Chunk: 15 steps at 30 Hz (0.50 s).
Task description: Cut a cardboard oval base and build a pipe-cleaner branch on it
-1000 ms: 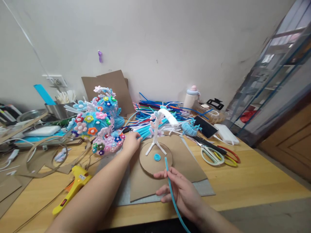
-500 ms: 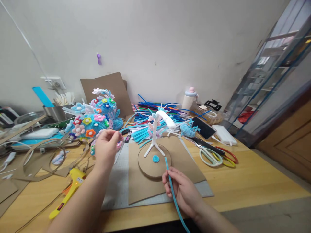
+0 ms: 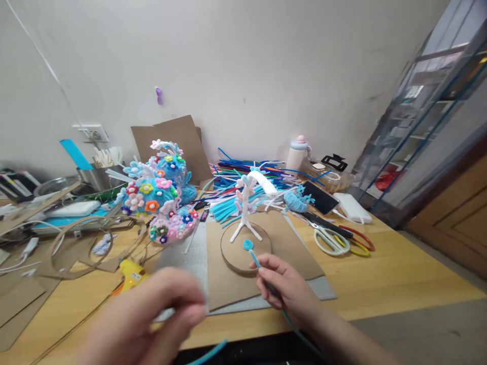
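My right hand [image 3: 285, 284] is closed around a light-blue pipe cleaner [image 3: 254, 257]. Its upper tip points at a small blue coiled disc [image 3: 248, 245], though I cannot tell whether they touch. The disc lies on a round cardboard base [image 3: 232, 258] with a white forked stand [image 3: 245, 213], which curves over at the top. My left hand [image 3: 167, 309] is blurred at the lower left, its thumb and fingertips pinched together; what they hold, if anything, cannot be made out. Below it a short stretch of blue pipe cleaner [image 3: 209, 351] shows at the bottom edge.
A flower-covered blue craft piece [image 3: 155, 195] stands left. Behind are many loose pipe cleaners [image 3: 228, 205]. Scissors [image 3: 331, 241], a phone [image 3: 321, 197] and a white power bank [image 3: 352, 208] lie right. A yellow glue gun [image 3: 131, 274] is partly behind my left hand.
My left hand has dropped down and nearer, away from the flowered piece. The tip of the pipe cleaner in my right hand has moved left to the blue disc. The view shifted slightly.
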Each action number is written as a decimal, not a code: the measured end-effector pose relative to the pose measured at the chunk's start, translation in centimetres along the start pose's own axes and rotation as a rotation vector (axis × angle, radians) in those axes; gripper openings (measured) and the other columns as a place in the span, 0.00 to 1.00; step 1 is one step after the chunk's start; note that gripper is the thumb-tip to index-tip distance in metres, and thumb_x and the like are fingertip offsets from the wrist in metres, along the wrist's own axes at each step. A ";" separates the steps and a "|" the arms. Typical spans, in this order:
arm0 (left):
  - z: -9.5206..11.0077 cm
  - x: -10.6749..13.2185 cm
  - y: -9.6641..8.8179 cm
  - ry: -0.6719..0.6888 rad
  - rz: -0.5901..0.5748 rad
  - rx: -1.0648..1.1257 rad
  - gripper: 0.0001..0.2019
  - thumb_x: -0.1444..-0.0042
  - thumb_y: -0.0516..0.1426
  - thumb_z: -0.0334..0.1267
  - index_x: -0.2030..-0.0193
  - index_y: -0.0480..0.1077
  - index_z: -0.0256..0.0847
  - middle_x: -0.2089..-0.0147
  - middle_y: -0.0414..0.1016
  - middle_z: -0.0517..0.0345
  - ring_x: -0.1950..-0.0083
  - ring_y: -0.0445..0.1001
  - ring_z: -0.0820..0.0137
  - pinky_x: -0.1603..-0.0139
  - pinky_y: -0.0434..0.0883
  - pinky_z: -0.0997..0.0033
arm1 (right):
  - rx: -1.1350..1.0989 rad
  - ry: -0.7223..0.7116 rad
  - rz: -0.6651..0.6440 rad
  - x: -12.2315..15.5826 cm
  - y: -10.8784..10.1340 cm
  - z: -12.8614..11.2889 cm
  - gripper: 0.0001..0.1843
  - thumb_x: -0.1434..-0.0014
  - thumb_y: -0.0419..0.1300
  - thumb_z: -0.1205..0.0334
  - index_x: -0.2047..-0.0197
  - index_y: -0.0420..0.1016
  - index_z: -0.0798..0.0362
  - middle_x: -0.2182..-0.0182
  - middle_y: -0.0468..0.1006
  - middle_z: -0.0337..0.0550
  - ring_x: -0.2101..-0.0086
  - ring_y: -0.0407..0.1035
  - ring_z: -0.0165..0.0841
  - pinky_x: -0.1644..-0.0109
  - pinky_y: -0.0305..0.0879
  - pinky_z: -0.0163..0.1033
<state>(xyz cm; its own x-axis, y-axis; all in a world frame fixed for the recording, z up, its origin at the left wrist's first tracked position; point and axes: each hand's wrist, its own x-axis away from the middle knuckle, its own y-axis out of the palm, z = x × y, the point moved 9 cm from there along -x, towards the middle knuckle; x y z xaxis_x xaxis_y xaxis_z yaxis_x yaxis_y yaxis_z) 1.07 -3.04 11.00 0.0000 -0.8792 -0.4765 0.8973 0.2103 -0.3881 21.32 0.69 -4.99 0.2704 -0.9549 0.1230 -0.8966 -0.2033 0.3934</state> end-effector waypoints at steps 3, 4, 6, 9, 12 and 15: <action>-1.7 1.3 8.3 -0.052 -0.523 -0.054 0.10 0.41 0.51 0.39 0.70 0.72 0.45 0.74 0.73 0.61 0.72 0.70 0.70 0.72 0.68 0.72 | -0.005 -0.006 -0.015 0.5 1.3 -0.4 0.12 0.48 0.62 0.56 0.65 0.72 0.56 0.80 0.65 0.33 0.84 0.52 0.19 0.82 0.42 0.28; -2.6 1.4 9.4 -0.072 -0.523 -0.042 0.10 0.40 0.50 0.38 0.66 0.72 0.45 0.70 0.74 0.60 0.68 0.71 0.69 0.66 0.69 0.71 | -0.024 -0.002 -0.015 0.6 1.6 -0.4 0.12 0.49 0.63 0.56 0.65 0.72 0.56 0.79 0.65 0.33 0.84 0.51 0.19 0.82 0.41 0.28; -4.2 1.6 10.9 -0.076 -0.507 -0.018 0.12 0.40 0.48 0.35 0.62 0.74 0.44 0.65 0.74 0.57 0.63 0.72 0.68 0.61 0.69 0.69 | -0.052 0.010 -0.019 0.9 2.1 -0.1 0.14 0.47 0.62 0.54 0.63 0.72 0.56 0.79 0.64 0.32 0.84 0.47 0.18 0.82 0.37 0.28; -5.1 1.3 10.1 -0.032 -0.446 -0.053 0.14 0.40 0.48 0.36 0.57 0.75 0.45 0.70 0.71 0.57 0.68 0.71 0.68 0.67 0.69 0.70 | -0.021 -0.024 0.010 1.0 1.8 -0.2 0.16 0.44 0.60 0.49 0.63 0.70 0.54 0.83 0.61 0.30 0.85 0.44 0.19 0.82 0.35 0.29; -2.8 -0.6 5.5 0.153 -0.217 -0.169 0.10 0.42 0.53 0.35 0.57 0.74 0.47 0.66 0.74 0.56 0.65 0.72 0.67 0.64 0.70 0.68 | -0.040 -0.067 0.064 0.8 1.0 -0.9 0.18 0.45 0.60 0.47 0.69 0.67 0.54 0.86 0.57 0.28 0.85 0.42 0.19 0.82 0.34 0.28; 0.8 -1.5 2.8 0.397 -0.102 -0.264 0.08 0.45 0.56 0.33 0.64 0.75 0.49 0.60 0.75 0.55 0.57 0.72 0.64 0.55 0.68 0.66 | -0.109 -0.009 0.061 0.5 1.0 -1.1 0.19 0.43 0.57 0.45 0.68 0.67 0.55 0.87 0.59 0.29 0.85 0.39 0.19 0.83 0.32 0.28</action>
<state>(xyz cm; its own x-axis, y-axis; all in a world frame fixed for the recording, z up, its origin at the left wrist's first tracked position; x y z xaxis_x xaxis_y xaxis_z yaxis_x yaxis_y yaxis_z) 3.90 -1.50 11.27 -0.2967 -0.6806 -0.6699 0.7416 0.2777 -0.6106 20.92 0.24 -3.53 0.2128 -0.9668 0.1414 -0.8678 -0.1205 0.4821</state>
